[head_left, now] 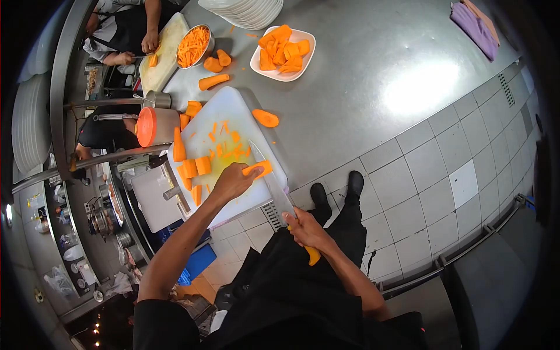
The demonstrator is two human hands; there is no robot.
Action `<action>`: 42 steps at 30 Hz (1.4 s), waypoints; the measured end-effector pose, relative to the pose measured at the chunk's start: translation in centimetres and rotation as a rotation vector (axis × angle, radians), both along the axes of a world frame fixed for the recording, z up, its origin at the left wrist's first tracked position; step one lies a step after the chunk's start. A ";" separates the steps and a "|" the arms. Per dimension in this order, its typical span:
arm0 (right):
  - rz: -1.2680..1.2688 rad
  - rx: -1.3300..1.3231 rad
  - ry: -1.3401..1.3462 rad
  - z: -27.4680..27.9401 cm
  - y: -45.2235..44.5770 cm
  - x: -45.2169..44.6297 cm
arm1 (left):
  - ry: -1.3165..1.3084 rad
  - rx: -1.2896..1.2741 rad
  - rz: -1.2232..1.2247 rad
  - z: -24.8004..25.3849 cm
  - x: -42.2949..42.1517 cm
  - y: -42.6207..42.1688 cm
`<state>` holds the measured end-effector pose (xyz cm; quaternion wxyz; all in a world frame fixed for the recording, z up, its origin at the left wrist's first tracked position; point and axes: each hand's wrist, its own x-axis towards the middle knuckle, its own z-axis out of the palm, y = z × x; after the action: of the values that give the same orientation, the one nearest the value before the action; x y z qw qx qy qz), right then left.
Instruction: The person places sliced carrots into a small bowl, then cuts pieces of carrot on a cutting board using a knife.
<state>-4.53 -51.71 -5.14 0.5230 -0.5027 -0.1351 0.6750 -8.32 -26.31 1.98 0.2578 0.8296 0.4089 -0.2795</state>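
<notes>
My left hand [232, 183] is closed on a flat piece of carrot [260, 168] over the near right part of the white cutting board [227, 108]. In my right hand [308, 228] is the yellow handle of a kitchen knife [279, 195]. Its long blade slants up across the board's edge, close beside the held carrot; whether they touch I cannot tell. Small cut carrot bits [224, 150] are scattered mid-board. Thicker carrot chunks [202, 165] line its left side. One carrot piece [265, 118] lies off the board on the steel table.
Beyond the board stand a white dish of carrot chunks [284, 65], a metal bowl of carrot strips [193, 46] and stacked white plates [244, 11]. An orange-lidded container [148, 127] is at the left. Another person's hands [150, 42] work at a second board [169, 49].
</notes>
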 end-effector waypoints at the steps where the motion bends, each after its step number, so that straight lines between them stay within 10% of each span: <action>1: 0.001 0.001 0.000 0.1 0.0 0.0 | 0.000 0.001 0.001 0.3 0.2 0.0; 42: -0.204 0.037 0.085 0.2 -4.4 -1.6 | -0.050 -0.097 0.101 1.9 0.6 -2.7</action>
<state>-6.10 -56.12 -4.92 0.6034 -0.4750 -0.0734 0.6363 -7.69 -29.00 3.83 0.3217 0.8012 0.4294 -0.2648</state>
